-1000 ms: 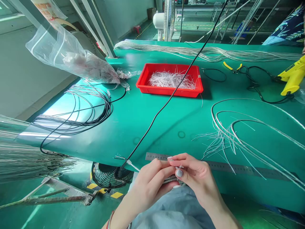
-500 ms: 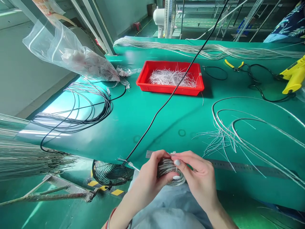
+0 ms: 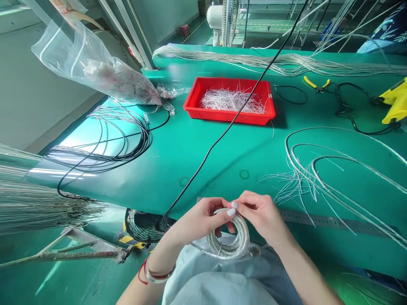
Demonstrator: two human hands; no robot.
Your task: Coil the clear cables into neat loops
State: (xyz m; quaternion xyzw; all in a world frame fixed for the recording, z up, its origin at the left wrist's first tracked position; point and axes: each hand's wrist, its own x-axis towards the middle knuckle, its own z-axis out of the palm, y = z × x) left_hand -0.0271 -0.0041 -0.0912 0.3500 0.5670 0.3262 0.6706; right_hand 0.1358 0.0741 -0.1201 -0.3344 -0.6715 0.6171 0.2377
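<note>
The left hand (image 3: 199,222) and right hand (image 3: 260,214) hide the top of the coil (image 3: 227,243), so its strand ends cannot be seen. The ruler (image 3: 321,219) runs behind the right hand. The yellow tool (image 3: 396,101) is cut off at the right edge, the wire bundle (image 3: 25,199) at the left. The wires (image 3: 232,101) in the tray (image 3: 229,118) are too fine to count.

**Person, own body:**
- L hand (image 3: 199,222), R hand (image 3: 262,214): bare, nails (image 3: 231,212) rounded, med. length, glossy milky-white polish.
- L wrist: red cord bracelet (image 3: 160,276), loose end dangling, plus thin pale bangle (image 3: 155,277).
- Garment: pale-blue smock (image 3: 219,288), soft fabric, loose folds at lap.
</note>
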